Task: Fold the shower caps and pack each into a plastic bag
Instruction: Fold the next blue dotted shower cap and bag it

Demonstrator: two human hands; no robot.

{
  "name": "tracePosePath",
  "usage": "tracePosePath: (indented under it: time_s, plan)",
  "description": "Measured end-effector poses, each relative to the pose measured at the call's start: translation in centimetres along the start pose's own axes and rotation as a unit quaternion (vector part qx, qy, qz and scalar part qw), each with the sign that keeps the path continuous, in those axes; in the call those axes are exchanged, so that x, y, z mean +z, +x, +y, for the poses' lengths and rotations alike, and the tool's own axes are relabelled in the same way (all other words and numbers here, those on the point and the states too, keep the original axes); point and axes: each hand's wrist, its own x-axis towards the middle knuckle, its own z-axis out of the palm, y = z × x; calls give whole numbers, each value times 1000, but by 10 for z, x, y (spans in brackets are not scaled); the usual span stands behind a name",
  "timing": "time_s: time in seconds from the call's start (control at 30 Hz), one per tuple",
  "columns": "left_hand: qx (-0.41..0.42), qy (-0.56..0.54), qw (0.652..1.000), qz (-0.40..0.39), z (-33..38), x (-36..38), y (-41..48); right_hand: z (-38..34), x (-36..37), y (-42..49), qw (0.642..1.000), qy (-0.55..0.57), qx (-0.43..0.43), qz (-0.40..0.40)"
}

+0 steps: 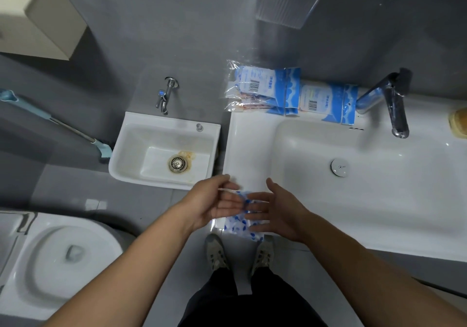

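Both hands work at the near left corner of the basin (242,134), where the flat white rim gives a firm surface to press a fold against. The cap (238,223), a thin clear film dotted with blue spots, lies crumpled on that corner, part of it hanging over the near edge above the person's shoes (214,253). The right hand (275,213) lies open and flat, its fingers (255,211) spread across the cap, probably to pin it and squeeze the air out. The left hand (214,201) is half curled just beside it, thumb and forefinger seeming to pinch a pale strip at the far side, perhaps the cap's elastic hem or a bag's lip; blur keeps me from telling which. The hands are close, fingertips almost touching over the cap. It looks loosely gathered, not yet a neat flat fold, so folding seems the step in hand. At the far edge of the basin, left of the tap (394,104), blue-and-white packets (278,90) lean against the wall, kept within reach yet clear of the working corner.
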Motion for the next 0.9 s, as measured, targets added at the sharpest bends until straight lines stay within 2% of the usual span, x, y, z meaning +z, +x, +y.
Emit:
tracePosePath:
  time_s: [0.03, 0.1, 0.17, 0.2, 0.27, 0.3, 0.33, 0.4, 0.47, 0.53, 0.6, 0.7, 0.77, 0.83, 0.9]
  plan:
    - [-27, -35, 999, -21, -3, 3, 1, -1, 1, 0, 1000, -4, 0, -5]
    - [-53, -36, 998, -23, -15, 8, 6, -2, 2, -3, 1000, 1, -11, 6]
    - [-55, -32, 998, -6, -24, 9, 8, 2, 4, -5, 995, -26, -68, 63]
    - [-53, -36, 998, 1, -28, 9, 9, 6, 2, -5, 981, -97, -127, 111]
    - [-52, -38, 998, 1, -31, 9, 9, 13, -1, -7, 908, -298, -220, 193]
    - [-52, -38, 998, -1, -32, 9, 10, 19, 0, -7, 883, -358, -236, 191]
    - [-53, -40, 998, -1, -33, 10, 11, 24, 2, -9, 883, -373, -230, 168]
    - [-54, -45, 998, -3, -33, 12, 12, 31, 6, -6, 905, -355, -198, 125]
    - [-55, -51, 997, -4, -33, 13, 11, 29, 9, -4, 908, -358, -200, 83]
    - [-55, -62, 997, -6, -34, 12, 12, 24, 11, 0, 898, -379, -221, 36]
    - [-54, -75, 996, -11, -33, 12, 13, 17, 5, 3, 871, -426, -245, 27]
    - [-31, -91, 995, -29, -21, 27, 13, 2, -11, -1, 847, -450, -270, 86]
    - [19, -53, 998, -22, -4, 48, 14, -13, -32, -10, 871, -381, -270, 151]
    - [85, -2, 996, 18, 18, 77, 24, -30, -60, -21, 898, -286, -261, 207]
    - [125, 7, 991, 37, 44, 110, 39, -47, -89, -32, 895, -242, -273, 256]
